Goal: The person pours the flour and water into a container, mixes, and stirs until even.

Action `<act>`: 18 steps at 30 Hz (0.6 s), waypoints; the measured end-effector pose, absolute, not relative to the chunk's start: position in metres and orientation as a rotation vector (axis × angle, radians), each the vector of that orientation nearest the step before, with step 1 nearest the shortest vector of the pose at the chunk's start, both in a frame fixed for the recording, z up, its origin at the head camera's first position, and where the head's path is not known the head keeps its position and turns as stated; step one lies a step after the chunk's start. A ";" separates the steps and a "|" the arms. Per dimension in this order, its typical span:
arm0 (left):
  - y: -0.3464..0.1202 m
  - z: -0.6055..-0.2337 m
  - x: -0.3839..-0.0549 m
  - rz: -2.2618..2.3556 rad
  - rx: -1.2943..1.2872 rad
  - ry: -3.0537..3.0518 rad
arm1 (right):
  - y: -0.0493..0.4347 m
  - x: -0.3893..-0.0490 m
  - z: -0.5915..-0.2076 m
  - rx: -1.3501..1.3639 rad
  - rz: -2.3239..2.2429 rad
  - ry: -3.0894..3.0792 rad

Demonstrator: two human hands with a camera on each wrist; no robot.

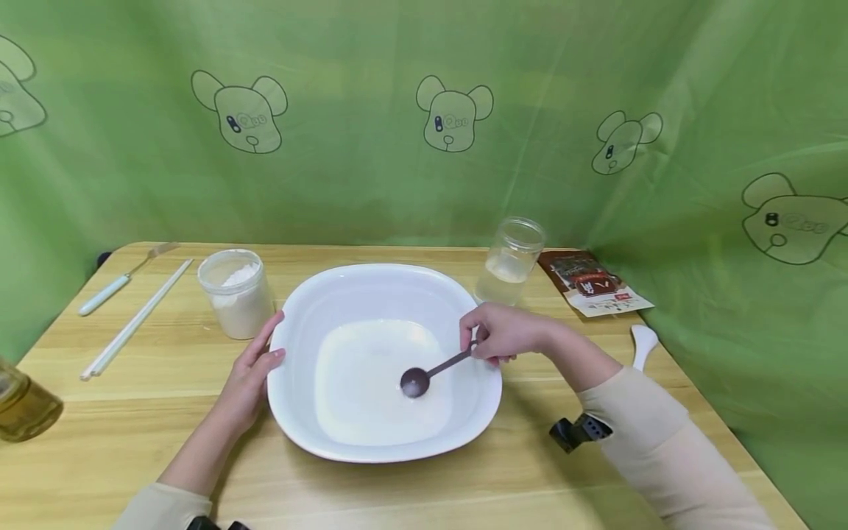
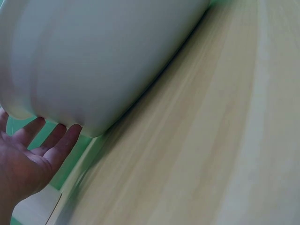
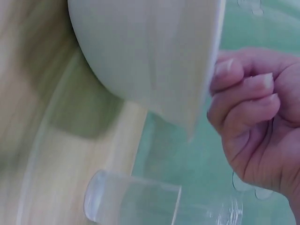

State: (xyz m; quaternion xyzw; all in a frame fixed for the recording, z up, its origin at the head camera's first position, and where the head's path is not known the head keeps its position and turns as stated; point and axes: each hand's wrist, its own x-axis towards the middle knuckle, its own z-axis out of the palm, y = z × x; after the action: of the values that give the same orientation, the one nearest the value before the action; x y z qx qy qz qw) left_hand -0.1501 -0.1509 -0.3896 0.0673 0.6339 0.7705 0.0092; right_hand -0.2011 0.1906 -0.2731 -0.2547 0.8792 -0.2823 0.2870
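Note:
A white basin (image 1: 384,275) stands mid-table with a pale, whitish layer (image 1: 371,383) across its bottom. Over its right rim, my right hand (image 1: 506,331) pinches the handle of a dark brown measuring spoon (image 1: 415,383), whose bowl sits down in the basin. In the right wrist view the curled fingers (image 3: 248,96) show beside the rim, and the spoon is hidden. My left hand (image 1: 248,375) touches the basin's left side, thumb at the rim; in the left wrist view its fingertips (image 2: 75,131) rest against the outer wall, fingers spread.
Left of the basin are a jar of white powder (image 1: 241,305), white chopsticks (image 1: 135,324), a blue-handled fork (image 1: 106,294) and a container of amber liquid (image 1: 26,405). Behind and right are a glass jar of liquid (image 1: 506,269), a brown-white packet (image 1: 592,283) and a white spoon (image 1: 642,342).

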 end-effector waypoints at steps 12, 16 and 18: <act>-0.151 -0.389 -0.149 2.399 0.203 1.984 | 0.175 -0.227 -0.286 -0.465 -0.860 2.565; -0.151 -0.389 -0.150 2.393 0.182 1.992 | 0.158 -0.233 -0.295 -0.431 -0.942 2.535; -0.151 -0.389 -0.150 2.391 0.176 1.991 | 0.150 -0.234 -0.300 -0.438 -0.995 2.492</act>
State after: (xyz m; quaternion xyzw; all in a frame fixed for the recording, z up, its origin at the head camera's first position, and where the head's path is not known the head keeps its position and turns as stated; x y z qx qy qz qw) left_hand -0.1501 -0.1507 -0.3886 0.0565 0.6388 0.7672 0.0126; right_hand -0.2343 0.1497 -0.3002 -0.1577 0.8962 -0.3577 0.2100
